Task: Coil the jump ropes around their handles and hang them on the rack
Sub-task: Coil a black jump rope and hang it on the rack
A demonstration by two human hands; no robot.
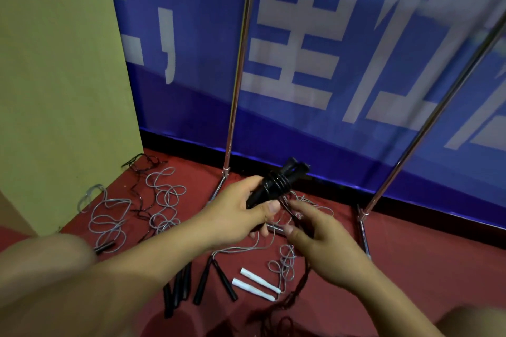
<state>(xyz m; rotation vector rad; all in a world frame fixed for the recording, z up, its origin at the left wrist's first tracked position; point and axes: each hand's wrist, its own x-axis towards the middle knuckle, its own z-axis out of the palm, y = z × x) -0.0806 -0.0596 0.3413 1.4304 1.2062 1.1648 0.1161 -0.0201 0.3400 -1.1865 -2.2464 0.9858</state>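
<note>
My left hand (241, 213) grips a pair of black jump rope handles (276, 183) held together, tips pointing up and away. A few turns of dark rope are wound around their middle. My right hand (320, 241) is just below and to the right, fingers loosely curled around the dark rope's free length (301, 282), which trails blurred down to the floor. The chrome rack (238, 63) stands behind, its two uprights rising from feet on the red carpet; its top bar is out of view.
Loose grey ropes (161, 200) lie tangled on the red carpet at left. Black handles (202, 282) and two white handles (257, 284) lie below my hands. A tan cardboard box (60, 90) stands at left, a blue banner (328, 49) behind the rack.
</note>
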